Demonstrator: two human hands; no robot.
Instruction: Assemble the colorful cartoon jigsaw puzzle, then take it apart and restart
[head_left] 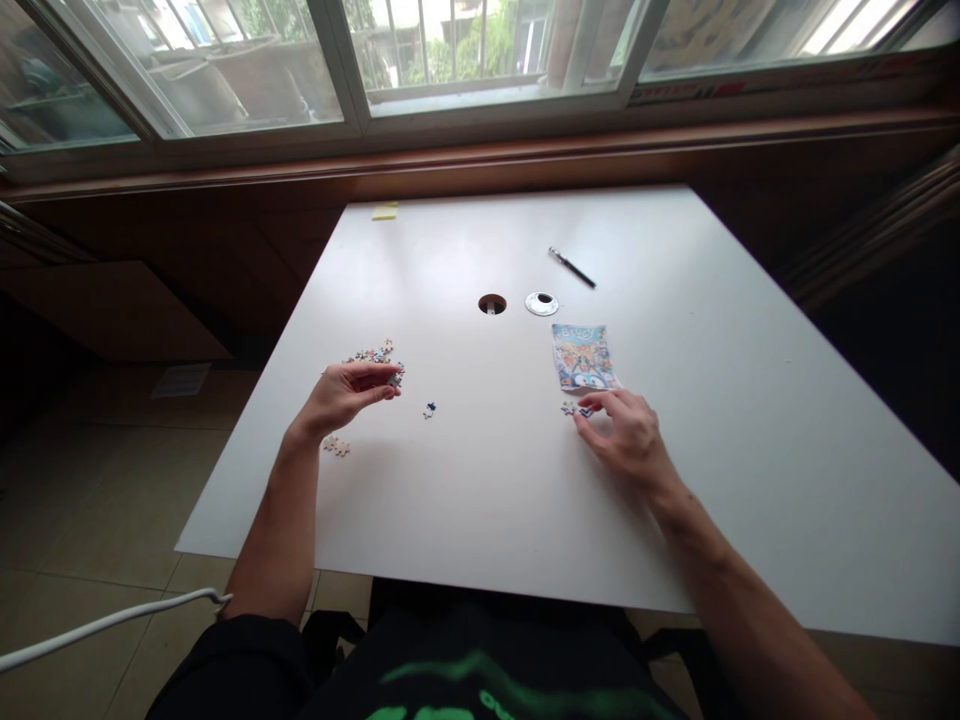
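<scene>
My left hand (347, 392) hovers over the white table (750, 420) at the left, its fingers pinched on a small jigsaw piece beside a loose pile of puzzle pieces (375, 355). My right hand (626, 432) rests on the table, fingertips pressed on a small joined bit of puzzle (571, 408) just below the assembled colourful puzzle section (582, 356). A single blue piece (429, 409) lies between the hands. Two pale pieces (337, 446) lie by my left wrist.
A black pen (571, 267) lies further back. A round cable hole (492, 304) and its silver cap (541, 304) sit mid-table. A yellow sticky pad (385, 211) is at the far edge under the window. A white cable (105, 622) runs at lower left.
</scene>
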